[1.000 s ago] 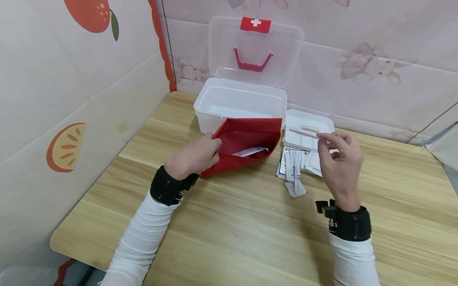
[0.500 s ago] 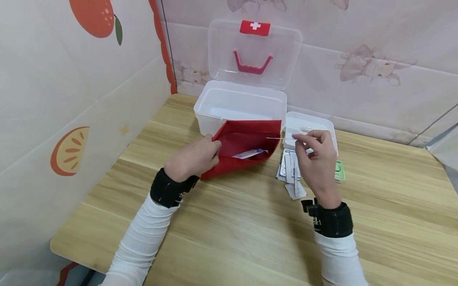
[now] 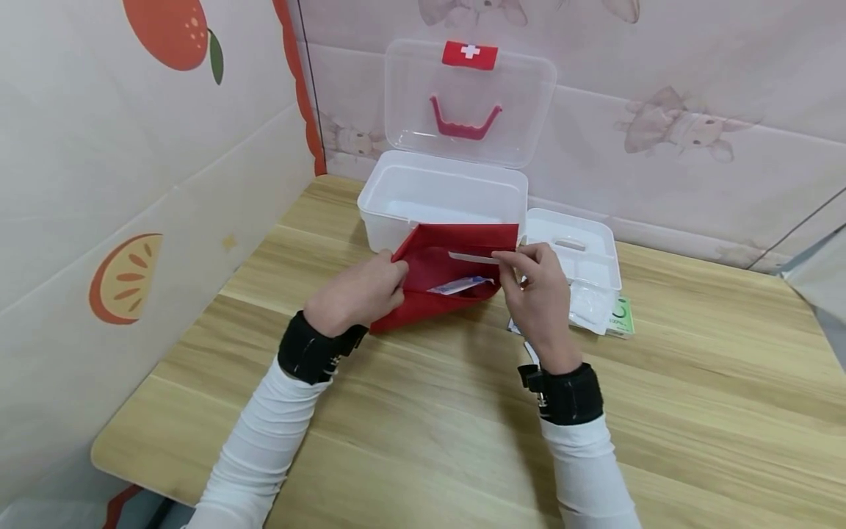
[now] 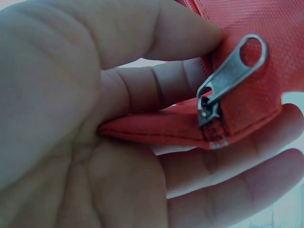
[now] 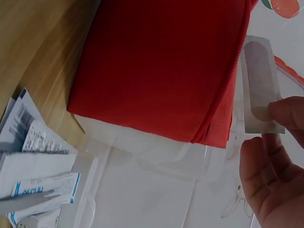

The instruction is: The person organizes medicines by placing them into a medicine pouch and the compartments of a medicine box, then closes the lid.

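My left hand (image 3: 360, 294) grips the left end of a red zip pouch (image 3: 423, 312), whose mouth gapes. In the left wrist view a metal zip pull (image 4: 230, 76) hangs at the pouch's corner, between thumb and fingers. A white and blue packet (image 3: 459, 285) lies inside the pouch. At the pouch's right side my right hand (image 3: 538, 297) pinches one end of a wrapped adhesive bandage (image 3: 472, 258), held over the opening. The right wrist view shows its rounded strip through the wrapper (image 5: 261, 80), between thumb and fingers.
Behind the pouch stands a white first-aid box (image 3: 443, 195) with its clear lid (image 3: 469, 103) raised against the wall. A white tray (image 3: 578, 246) sits to its right. Several packets (image 5: 40, 166) and a green box (image 3: 621, 316) lie before the tray, partly hidden by my right hand.
My right hand has moved left, carrying the wrapped adhesive bandage from over the tray to over the pouch's mouth. The left hand and pouch have stayed nearly in place.
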Demonstrator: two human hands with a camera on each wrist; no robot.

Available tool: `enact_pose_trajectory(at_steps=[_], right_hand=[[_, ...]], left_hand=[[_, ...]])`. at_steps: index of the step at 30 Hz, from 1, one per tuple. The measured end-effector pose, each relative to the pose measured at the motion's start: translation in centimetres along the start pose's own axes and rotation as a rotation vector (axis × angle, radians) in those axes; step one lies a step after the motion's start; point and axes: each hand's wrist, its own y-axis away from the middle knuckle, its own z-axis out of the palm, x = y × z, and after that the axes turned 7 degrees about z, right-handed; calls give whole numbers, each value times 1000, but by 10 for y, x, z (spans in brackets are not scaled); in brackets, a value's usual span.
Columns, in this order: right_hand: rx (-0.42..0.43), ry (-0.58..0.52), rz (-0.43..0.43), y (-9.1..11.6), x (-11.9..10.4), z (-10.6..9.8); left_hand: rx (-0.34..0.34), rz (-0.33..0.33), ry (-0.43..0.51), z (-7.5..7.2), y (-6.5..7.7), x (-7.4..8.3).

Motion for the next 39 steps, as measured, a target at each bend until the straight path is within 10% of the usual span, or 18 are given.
enact_pose_trajectory(at_steps=[24, 39], right_hand=[[-110, 119, 11, 8, -5, 23], [7, 23, -71, 4, -3, 13]], left_hand=[[-7, -13, -5, -1, 2, 1], [-15, -11, -8, -1, 3, 2]])
